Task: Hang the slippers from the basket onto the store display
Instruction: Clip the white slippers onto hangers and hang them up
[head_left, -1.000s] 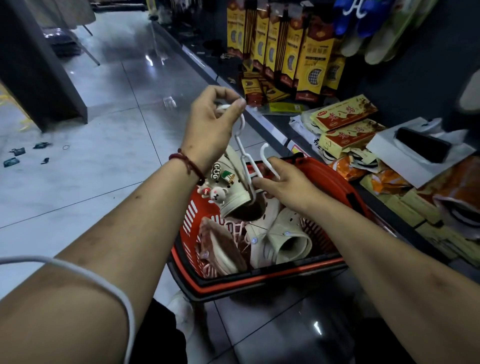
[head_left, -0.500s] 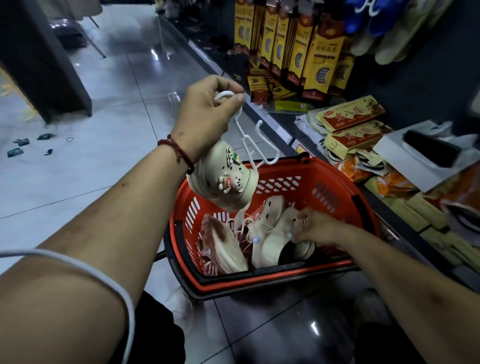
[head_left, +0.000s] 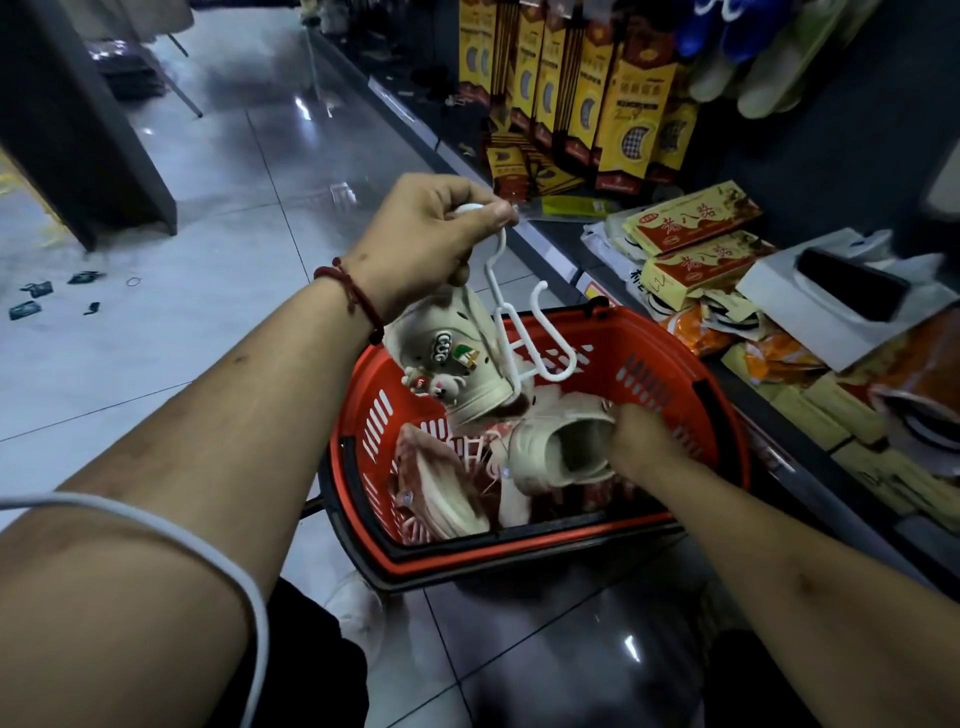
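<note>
At centre frame the left hand (head_left: 431, 234) pinched the top of a white hanger (head_left: 511, 332), one cream slipper (head_left: 452, 358) dangling over the red basket (head_left: 727, 415). Lower right, the right hand (head_left: 644, 441) gripped a second slipper (head_left: 556, 452) inside, covering its heel, beside a pink slipper (head_left: 436, 488). Yellow boxes (head_left: 691, 218) crowded the shelf at right.

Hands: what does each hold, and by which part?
The left hand pinches the white hanger by its top hook. The right hand grips a cream slipper at its opening's rim.
</note>
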